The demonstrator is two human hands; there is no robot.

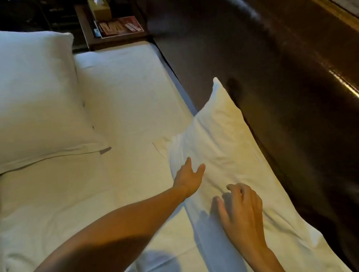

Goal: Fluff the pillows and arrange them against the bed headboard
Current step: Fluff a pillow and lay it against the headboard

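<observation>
A white pillow (pixel 226 134) leans against the dark wooden headboard (pixel 294 103) on the right side of the bed. My left hand (pixel 189 176) rests open on the pillow's near face, fingers spread. My right hand (pixel 242 213) hovers at or on the same pillow lower down, fingers loosely curled and holding nothing. A second white pillow (pixel 20 96) lies flat on the bed at the left, away from the headboard. Bare white sheet (pixel 128 92) lies between the two pillows.
A dark nightstand (pixel 115 42) stands past the far end of the bed, with a tissue box (pixel 98 5) and a red card (pixel 118 27) on it. A gold trim strip (pixel 354 91) runs along the headboard's top.
</observation>
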